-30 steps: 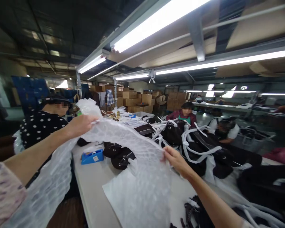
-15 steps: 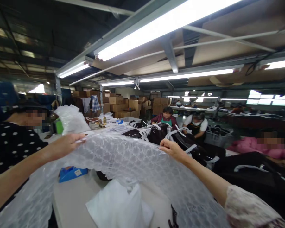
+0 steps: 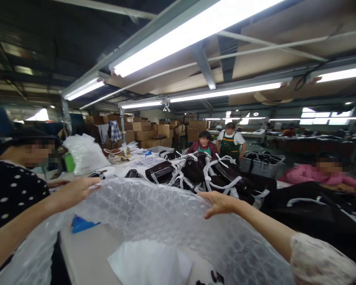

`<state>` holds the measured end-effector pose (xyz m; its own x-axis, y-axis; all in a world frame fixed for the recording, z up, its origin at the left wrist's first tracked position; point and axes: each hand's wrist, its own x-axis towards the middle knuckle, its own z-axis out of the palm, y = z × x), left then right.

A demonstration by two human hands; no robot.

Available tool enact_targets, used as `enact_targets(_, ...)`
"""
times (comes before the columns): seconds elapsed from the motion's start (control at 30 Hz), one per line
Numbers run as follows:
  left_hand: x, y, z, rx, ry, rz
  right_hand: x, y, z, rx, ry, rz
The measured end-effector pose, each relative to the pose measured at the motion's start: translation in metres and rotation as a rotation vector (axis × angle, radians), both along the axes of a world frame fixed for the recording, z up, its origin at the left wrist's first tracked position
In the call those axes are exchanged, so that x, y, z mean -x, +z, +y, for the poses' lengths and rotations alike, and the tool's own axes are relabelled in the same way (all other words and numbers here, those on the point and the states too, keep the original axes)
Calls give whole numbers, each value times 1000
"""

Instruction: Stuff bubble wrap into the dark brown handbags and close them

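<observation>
A wide sheet of clear bubble wrap [image 3: 154, 206] stretches across in front of me, its top edge raised and bowed. My left hand [image 3: 77, 192] pinches that edge at the left, fingertips partly hidden. At the right, my right hand [image 3: 221, 204] lies against the same edge with fingers stretched out and the thumb apart below. Under the sheet is a pale table top [image 3: 89, 249]. On it, a white sheet of soft wrapping material [image 3: 148, 261] lies crumpled near me. The wrap partly covers a blue object [image 3: 83, 224], perhaps a tape dispenser.
Black bags with white-wrapped handles [image 3: 195, 170] are heaped beyond the wrap. More black bags [image 3: 311, 209] lie at right. A stuffed clear plastic bag [image 3: 86, 154] stands at left. Co-workers are at left, right and across; one stands near a grey bin [image 3: 262, 164]. Light tubes hang overhead.
My right hand's fingers have spread from a pinch on the wrap's edge. The wrap has sunk slightly and covers more of the blue object. A co-worker across has straightened up.
</observation>
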<state>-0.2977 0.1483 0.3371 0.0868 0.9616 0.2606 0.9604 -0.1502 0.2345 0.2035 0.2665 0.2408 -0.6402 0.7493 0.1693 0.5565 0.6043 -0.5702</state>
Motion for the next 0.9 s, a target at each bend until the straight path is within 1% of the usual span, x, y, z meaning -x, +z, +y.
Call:
enact_targets(0.07, -11, 2, -4, 17, -27, 5, 10, 1, -2, -13, -25, 1)
enact_targets(0.13, -19, 2, -5, 46, -55, 8, 32, 7, -6, -50, -17, 11)
enact_targets(0.27, -29, -2, -7, 78, -93, 11, 105, 31, -23, -199, 63, 27)
enact_targets(0.37, -45, -2, -21, 130, -97, 67, 157, 42, -36, -291, 121, -30)
enact_targets(0.43, -64, -4, -35, 99, -87, 118, 177, 43, -43, -333, 159, -89)
enact_targets(0.5, -92, -10, -46, 37, -82, 152, 185, 40, -50, -385, 187, -122)
enact_targets(0.53, -107, -15, -48, 41, -81, 166, 185, 38, -52, -416, 195, -131)
enact_targets(0.63, -150, -39, -40, 129, -30, 191, 179, 33, -57, -469, 201, -175)
enact_targets(0.7, -166, -61, -30, 140, 2, 173, 176, 27, -63, -450, 225, -218)
enact_targets(0.73, -169, -73, -25, 132, 11, 154, 176, 22, -68, -428, 250, -237)
enact_targets(0.8, -162, -100, -22, 135, 26, 123, 178, 9, -86, -375, 340, -274)
enact_targets(0.87, -142, -129, -26, 150, 69, 86, 177, -1, -110, -305, 482, -302)
enact_targets(0.9, -131, -143, -31, 152, 95, 59, 171, -3, -121, -252, 556, -292)
